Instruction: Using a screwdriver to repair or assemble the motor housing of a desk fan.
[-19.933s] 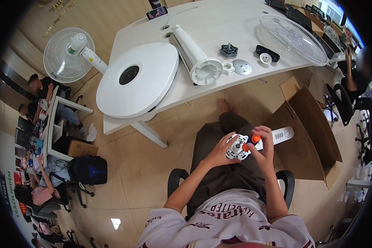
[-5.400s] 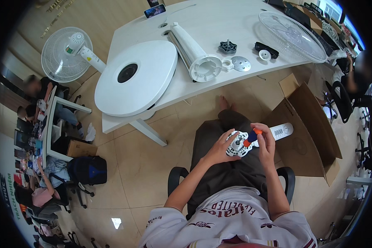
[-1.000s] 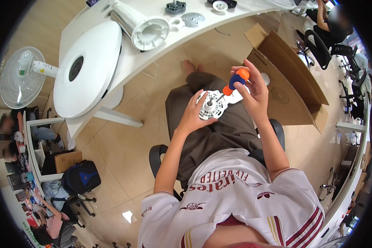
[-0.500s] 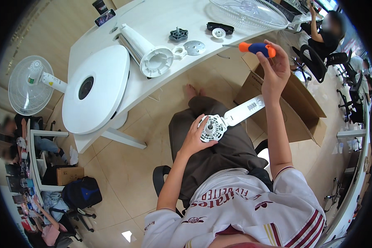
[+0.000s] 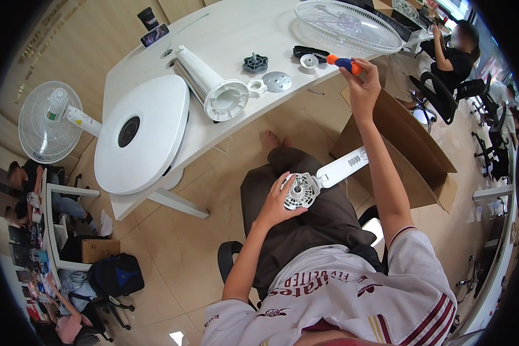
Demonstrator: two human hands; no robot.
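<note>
Head view, right grip point(image 5: 363, 92) pinching screwdriver point(image 5: 344, 63), pointing left, left grip point(image 5: 277, 206) around fan motor point(image 5: 303, 192), neck point(image 5: 341, 169) slanting away rightward

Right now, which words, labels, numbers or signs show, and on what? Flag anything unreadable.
Shirt: large dark red lettering across the chest; wording not copied out.
Wall: gold lettering, blurred.
Fan neck: label with yellow, too small to read.
Phone: screen lit, any text too small.
White stem: marks too small to read.

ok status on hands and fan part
Left hand gripping white fan part. Right hand holding orange-and-blue screwdriver near table edge. White round cap close to screwdriver.
</note>
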